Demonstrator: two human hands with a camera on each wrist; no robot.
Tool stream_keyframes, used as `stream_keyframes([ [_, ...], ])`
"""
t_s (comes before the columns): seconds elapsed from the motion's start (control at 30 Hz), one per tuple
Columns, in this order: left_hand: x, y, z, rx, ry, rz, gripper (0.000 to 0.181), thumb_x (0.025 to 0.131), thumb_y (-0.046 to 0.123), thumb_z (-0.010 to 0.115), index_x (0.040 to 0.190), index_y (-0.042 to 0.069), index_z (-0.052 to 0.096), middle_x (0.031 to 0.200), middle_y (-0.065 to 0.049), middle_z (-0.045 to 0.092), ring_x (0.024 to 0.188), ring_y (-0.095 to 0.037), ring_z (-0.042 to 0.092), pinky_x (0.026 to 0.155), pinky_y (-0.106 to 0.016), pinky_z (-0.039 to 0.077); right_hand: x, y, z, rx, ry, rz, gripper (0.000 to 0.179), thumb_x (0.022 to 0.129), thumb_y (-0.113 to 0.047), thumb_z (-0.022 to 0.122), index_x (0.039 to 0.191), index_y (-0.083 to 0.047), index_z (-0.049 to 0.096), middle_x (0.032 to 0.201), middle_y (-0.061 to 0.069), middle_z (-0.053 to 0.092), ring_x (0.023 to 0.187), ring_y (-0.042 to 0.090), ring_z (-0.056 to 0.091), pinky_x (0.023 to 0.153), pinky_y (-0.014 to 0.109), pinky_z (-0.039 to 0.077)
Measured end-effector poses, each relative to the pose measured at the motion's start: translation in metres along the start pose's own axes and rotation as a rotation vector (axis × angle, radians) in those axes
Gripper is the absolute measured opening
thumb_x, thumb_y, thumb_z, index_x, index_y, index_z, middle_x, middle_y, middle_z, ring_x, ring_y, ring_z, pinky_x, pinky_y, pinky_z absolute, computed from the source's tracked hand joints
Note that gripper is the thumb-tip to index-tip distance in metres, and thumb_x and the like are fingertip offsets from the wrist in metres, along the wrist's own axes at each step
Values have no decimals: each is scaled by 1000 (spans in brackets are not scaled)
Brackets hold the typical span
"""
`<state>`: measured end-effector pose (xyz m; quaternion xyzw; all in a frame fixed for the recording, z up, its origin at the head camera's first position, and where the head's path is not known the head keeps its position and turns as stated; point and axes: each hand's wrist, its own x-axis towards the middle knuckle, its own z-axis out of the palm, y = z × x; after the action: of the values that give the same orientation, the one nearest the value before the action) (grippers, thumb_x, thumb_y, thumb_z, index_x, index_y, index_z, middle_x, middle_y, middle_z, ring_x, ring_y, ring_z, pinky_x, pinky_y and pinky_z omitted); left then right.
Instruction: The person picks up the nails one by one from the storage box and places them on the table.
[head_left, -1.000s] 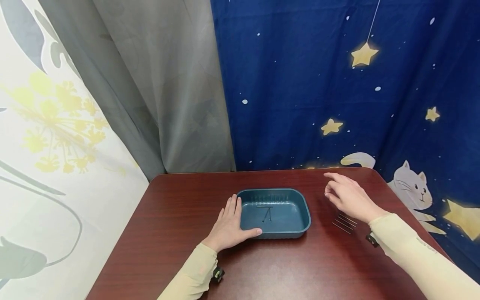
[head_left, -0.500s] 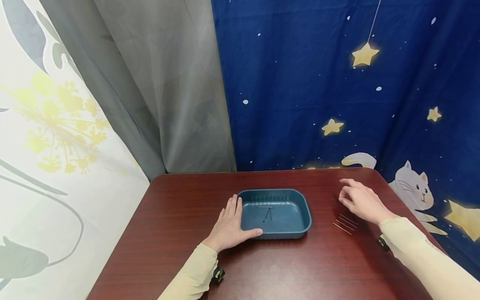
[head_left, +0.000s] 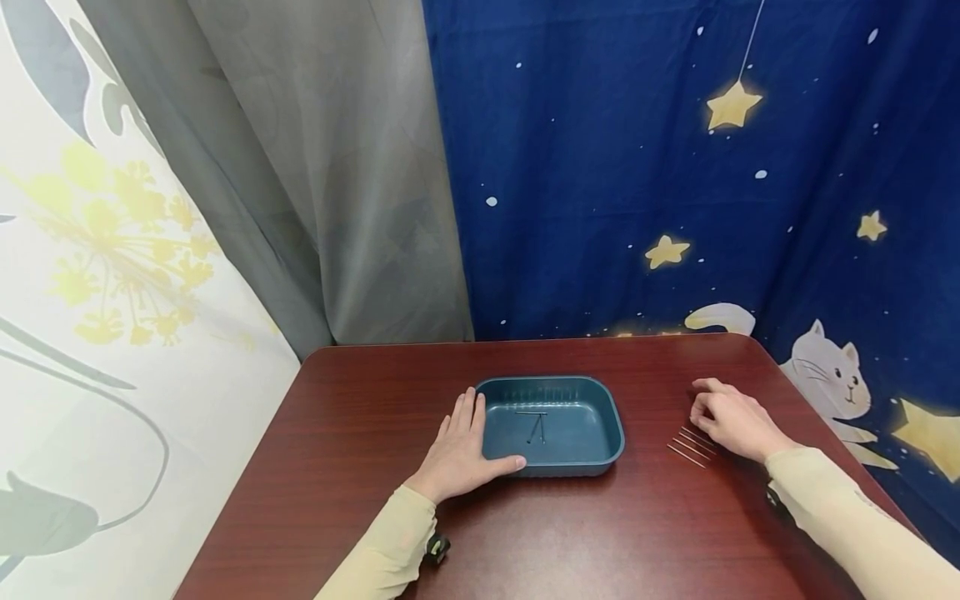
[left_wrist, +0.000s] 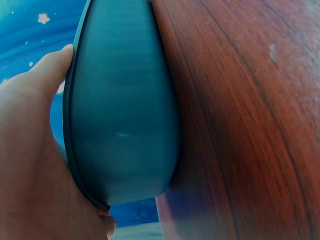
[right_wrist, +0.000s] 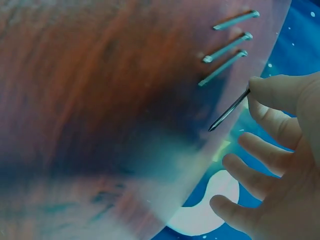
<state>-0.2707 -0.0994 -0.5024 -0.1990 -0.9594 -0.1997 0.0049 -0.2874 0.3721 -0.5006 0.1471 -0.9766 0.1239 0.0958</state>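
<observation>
A dark teal rectangular tray (head_left: 572,469) stands on the table, with 3 nails (head_left: 531,413) lying in it. My left hand (head_left: 456,454) rests at its left near corner, fingers straight along the left side and thumb on the near rim. To the right of the tray, several nails (head_left: 686,455) lie side by side on the tabletop. Over their right ends is my right hand (head_left: 738,423). In the right wrist view, its thumb and forefinger pinch one nail (right_wrist: 229,110) at the head end, the other fingers loose. Beside it lie 3 more nails (right_wrist: 228,46).
The reddish-brown wooden table (head_left: 360,408) has rounded far corners. Behind it hang a grey curtain (head_left: 390,208) and a blue curtain (head_left: 585,167) with stars and a cat. A pale patterned curtain (head_left: 112,417) is on the left.
My right hand has moved right and toward me, down to the right ends of the nails on the table. My left hand and the tray have stayed in place.
</observation>
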Motion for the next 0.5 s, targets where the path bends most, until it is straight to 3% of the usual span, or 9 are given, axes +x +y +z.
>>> stream_keyframes([
  [0.5,0,0,-1,2,-6,1,128,75,92,48,162,5,12,168,-9,-1,154,-29,3,119,-54,17,-1,3,13,-17,2,7,21,83,-11,75,72,-26,66,130,23,58,110,44,59,76,59,50],
])
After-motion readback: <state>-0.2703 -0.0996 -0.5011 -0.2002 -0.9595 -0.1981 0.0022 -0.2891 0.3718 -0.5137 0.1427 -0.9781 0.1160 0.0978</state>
